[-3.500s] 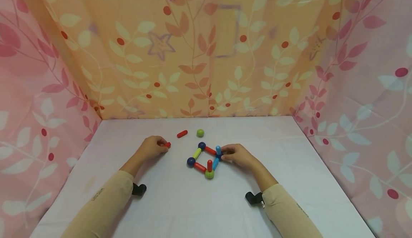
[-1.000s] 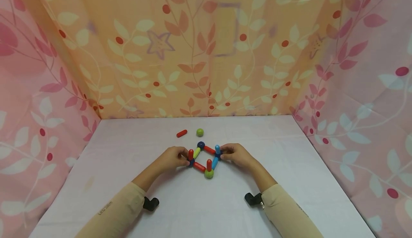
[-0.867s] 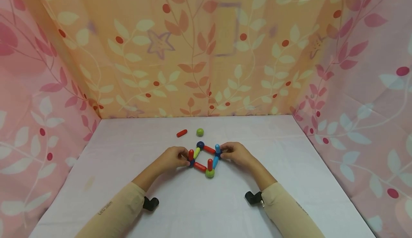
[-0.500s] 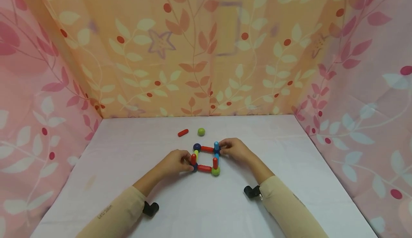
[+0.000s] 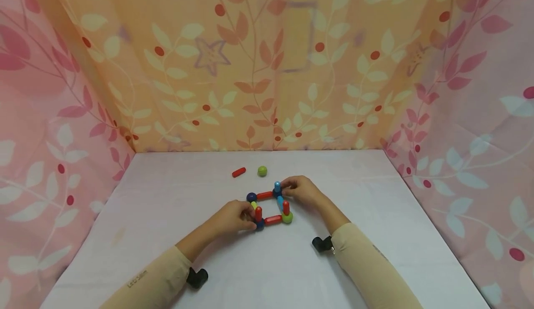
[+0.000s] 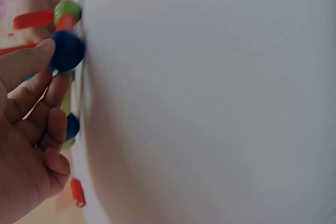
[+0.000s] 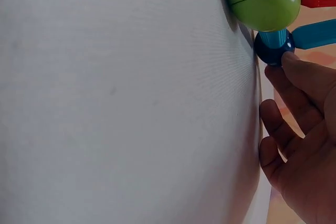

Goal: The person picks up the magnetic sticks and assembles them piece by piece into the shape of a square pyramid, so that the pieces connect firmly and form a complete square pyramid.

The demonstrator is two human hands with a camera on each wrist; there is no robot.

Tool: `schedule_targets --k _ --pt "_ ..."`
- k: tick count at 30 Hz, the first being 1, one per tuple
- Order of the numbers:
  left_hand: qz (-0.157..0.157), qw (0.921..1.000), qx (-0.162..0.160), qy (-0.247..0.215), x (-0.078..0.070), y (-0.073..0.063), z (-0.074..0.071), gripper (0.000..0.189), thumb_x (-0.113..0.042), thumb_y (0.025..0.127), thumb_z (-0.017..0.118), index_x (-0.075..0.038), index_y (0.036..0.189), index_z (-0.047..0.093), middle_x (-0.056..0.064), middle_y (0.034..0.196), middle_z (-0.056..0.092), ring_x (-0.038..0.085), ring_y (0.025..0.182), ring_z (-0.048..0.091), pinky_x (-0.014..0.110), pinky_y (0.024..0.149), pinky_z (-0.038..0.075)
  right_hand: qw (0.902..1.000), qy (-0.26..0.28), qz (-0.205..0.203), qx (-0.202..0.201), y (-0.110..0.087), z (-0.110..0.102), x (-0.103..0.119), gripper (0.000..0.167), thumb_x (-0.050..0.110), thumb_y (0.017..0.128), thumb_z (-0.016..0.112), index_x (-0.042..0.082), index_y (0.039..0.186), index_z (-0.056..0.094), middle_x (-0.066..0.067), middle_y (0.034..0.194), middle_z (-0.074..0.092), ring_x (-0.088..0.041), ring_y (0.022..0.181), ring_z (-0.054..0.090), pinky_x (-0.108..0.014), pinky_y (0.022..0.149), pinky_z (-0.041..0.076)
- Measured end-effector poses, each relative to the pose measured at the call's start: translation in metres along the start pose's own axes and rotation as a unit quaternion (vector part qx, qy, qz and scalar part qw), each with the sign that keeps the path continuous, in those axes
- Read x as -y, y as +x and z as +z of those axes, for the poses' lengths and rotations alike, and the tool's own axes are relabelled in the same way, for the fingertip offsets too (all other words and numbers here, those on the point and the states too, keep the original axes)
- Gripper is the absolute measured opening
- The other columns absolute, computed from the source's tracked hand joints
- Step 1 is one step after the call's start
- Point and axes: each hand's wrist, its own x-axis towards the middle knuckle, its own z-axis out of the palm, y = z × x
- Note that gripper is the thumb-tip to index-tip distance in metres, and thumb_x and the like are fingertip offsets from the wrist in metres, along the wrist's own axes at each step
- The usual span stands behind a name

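Observation:
A square of magnetic rods and balls lies on the white table. Its corners are a green ball and dark blue balls. My left hand pinches the front-left blue ball, which bears an upright red rod. At the back-right corner my right hand pinches another blue ball, with a light blue rod standing on it. A second upright red rod tops the green ball. The back-left blue ball has no upright rod. A yellow side rod is partly hidden by my left fingers.
Behind the square lie a loose red rod and a loose green ball. Patterned cloth walls border the table at the back and sides. Black wrist devices jut inward from both sleeves.
My left hand has brought a red rod onto the now front-left ball, where it stands upright. Both hands have since turned the square counterclockwise, left hand moving nearer, right hand farther back.

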Motion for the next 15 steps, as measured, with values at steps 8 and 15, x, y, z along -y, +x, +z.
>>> schedule_targets --k 8,15 --pt "-0.007 0.9992 -0.038 0.010 0.004 0.016 -0.027 0.020 -0.025 0.087 0.083 -0.021 0.102 0.072 -0.005 0.095 0.065 0.020 0.093 0.055 0.033 0.077 0.049 0.9986 -0.047 -0.002 -0.024 -0.029 -0.012 -0.004 0.023 0.021 0.094 0.074 0.017 0.117 0.076 0.004 0.112 0.073 -0.018 0.097 0.060 -0.031 0.080 0.052" --pt "-0.006 0.9981 -0.060 0.013 0.020 0.038 -0.043 0.031 -0.024 0.088 0.082 -0.014 0.116 0.073 -0.003 0.107 0.069 0.021 0.096 0.056 0.035 0.082 0.049 0.9989 -0.037 -0.017 0.024 -0.057 -0.009 -0.001 0.031 0.017 0.091 0.077 0.015 0.122 0.073 0.002 0.115 0.072 -0.018 0.098 0.059 -0.033 0.085 0.050"
